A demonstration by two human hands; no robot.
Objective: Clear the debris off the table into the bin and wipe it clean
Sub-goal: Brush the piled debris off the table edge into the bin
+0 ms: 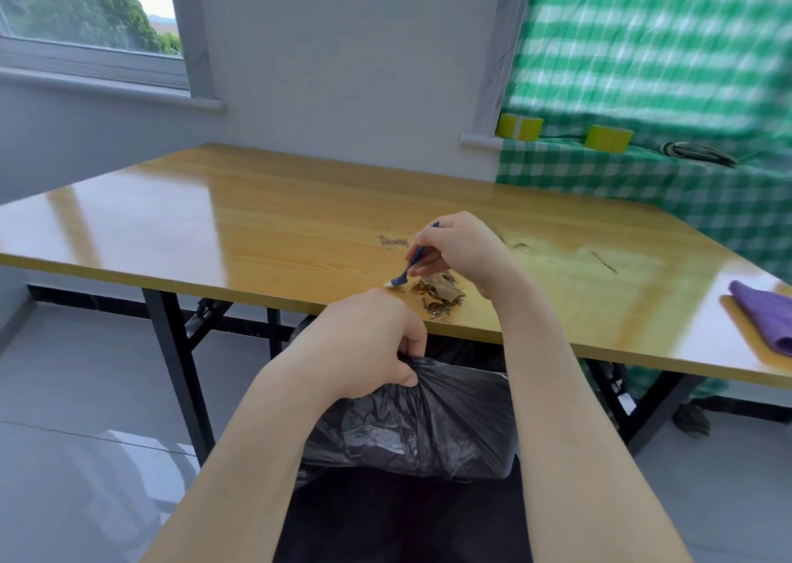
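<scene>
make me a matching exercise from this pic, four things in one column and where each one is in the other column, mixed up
Things
1. blue brush
2. black bin bag
3. purple cloth
4. debris pile

Places
A. on the table at its right end, no hand on it
B. on the table near its front edge
C. held in the right hand
D. below the table's front edge, rim held by the left hand

Pairs: 1-C, 2-D, 3-A, 4-B
</scene>
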